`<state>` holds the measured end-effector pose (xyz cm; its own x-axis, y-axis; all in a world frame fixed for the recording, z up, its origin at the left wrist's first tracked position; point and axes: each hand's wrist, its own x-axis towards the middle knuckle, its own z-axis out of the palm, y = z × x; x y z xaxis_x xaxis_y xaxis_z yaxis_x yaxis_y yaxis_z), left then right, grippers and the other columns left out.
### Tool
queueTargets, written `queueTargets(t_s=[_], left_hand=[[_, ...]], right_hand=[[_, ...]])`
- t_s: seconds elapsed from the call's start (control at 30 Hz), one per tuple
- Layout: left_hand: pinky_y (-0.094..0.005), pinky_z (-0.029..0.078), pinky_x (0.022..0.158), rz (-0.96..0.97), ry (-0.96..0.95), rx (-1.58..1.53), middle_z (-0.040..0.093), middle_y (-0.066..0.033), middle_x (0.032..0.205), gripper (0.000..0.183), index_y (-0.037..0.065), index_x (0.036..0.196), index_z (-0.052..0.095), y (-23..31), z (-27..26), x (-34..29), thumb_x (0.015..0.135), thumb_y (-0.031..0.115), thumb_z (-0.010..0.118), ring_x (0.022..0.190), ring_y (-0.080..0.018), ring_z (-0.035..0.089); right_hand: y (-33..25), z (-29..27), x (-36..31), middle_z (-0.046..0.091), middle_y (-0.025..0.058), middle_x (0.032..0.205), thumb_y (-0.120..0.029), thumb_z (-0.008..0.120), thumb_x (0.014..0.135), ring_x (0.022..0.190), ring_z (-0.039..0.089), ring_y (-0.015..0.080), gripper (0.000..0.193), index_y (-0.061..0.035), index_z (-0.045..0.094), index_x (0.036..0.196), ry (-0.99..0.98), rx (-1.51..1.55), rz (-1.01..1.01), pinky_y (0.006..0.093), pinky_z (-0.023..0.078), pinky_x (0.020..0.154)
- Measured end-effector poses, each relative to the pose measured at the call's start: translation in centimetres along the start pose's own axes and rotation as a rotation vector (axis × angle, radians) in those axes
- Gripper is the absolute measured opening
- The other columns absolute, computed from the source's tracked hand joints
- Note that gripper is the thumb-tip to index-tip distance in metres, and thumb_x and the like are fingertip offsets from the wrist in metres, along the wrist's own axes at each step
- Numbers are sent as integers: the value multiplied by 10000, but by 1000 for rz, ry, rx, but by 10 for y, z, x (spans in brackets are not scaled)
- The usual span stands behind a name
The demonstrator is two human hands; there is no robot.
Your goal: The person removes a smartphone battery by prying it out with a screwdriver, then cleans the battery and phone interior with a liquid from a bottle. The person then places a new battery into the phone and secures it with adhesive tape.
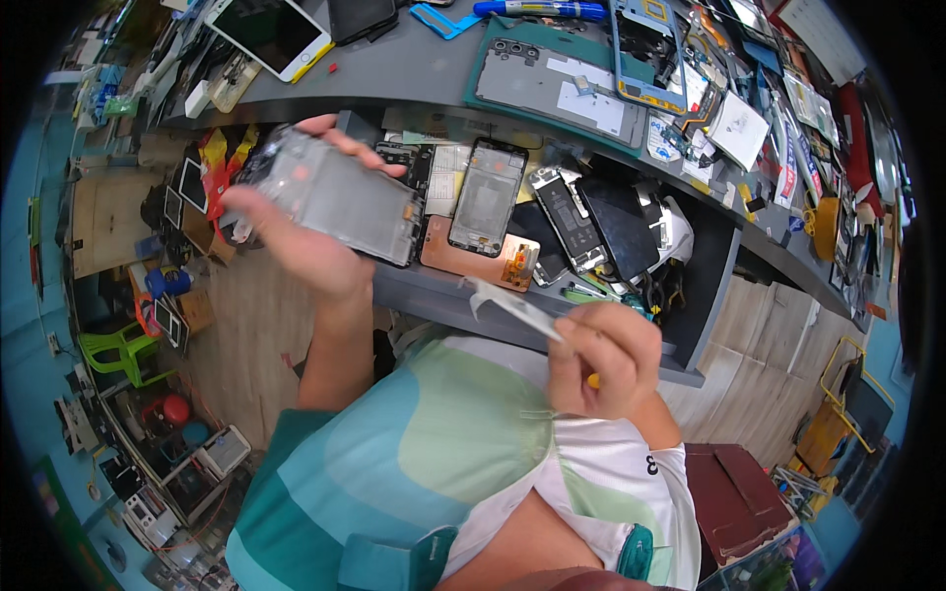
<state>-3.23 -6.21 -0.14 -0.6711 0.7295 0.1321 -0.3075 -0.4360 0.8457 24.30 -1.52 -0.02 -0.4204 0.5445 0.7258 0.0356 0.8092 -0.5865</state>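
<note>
My left hand (305,241) grips a grey phone frame (345,202) by its edges, tilted above the left end of an open drawer (453,310). My right hand (608,357) pinches a thin whitish strip with a hooked end (517,307) in front of the drawer. A small yellow bit (592,380) shows between its fingers; what it belongs to is hidden. Inside the drawer, another phone frame (488,197) overlaps a copper-coloured panel (448,246). Right of these lie an opened phone with a black battery (570,222) and a dark phone screen (618,229).
On the desk above the drawer are a white phone (268,37), a blue marker (542,10), a grey phone back (562,94) on a green mat and a blue phone frame (647,54). Loose parts crowd the right. A green chair (118,355) stands at the left.
</note>
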Motion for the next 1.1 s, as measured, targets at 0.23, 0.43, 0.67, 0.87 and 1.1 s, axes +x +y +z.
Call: queueTargets(t_s=[0.23, 0.43, 0.67, 0.87, 1.1], left_hand=[[-448, 649, 738, -690, -36, 147, 702, -136, 974, 625, -43, 1296, 605, -24, 5, 5, 1093, 537, 494, 835, -254, 740], [-435, 651, 787, -952, -192, 321, 736, -196, 1126, 451, -58, 1299, 609, -40, 13, 27, 1025, 299, 639, 968, -271, 761], [-383, 615, 886, -978, -300, 407, 710, -200, 1201, 409, -98, 1335, 577, -74, 1, 41, 997, 113, 671, 1058, -249, 735], [-325, 534, 1028, -720, -362, 690, 673, -207, 1292, 538, -131, 1432, 482, -109, -4, 39, 995, 74, 719, 1191, -220, 674], [-381, 539, 997, -439, -543, 1107, 677, -223, 1303, 569, -123, 1408, 526, -99, 0, 35, 957, 136, 758, 1173, -282, 680]], right_hand=[[12, -18, 19, 728, 110, 905, 52, 718, 948, 640, 623, 89, 92, 22, 684, 1028, -14, 111, 563, 214, 456, 558], [32, -38, 32, 684, 27, 779, -72, 705, 1036, 586, 600, 63, 109, 35, 681, 1035, 11, 291, 789, 215, 433, 532], [43, -51, 40, 683, 35, 835, -86, 703, 1040, 605, 601, 64, 121, 29, 674, 1064, 24, 359, 799, 216, 441, 532], [45, -48, 38, 685, 41, 868, -50, 695, 1034, 606, 582, 59, 117, 34, 659, 1107, 73, 382, 846, 214, 448, 519], [49, -51, 42, 697, 49, 879, -34, 696, 1028, 614, 585, 58, 120, 45, 670, 1115, 69, 367, 861, 211, 445, 513]])
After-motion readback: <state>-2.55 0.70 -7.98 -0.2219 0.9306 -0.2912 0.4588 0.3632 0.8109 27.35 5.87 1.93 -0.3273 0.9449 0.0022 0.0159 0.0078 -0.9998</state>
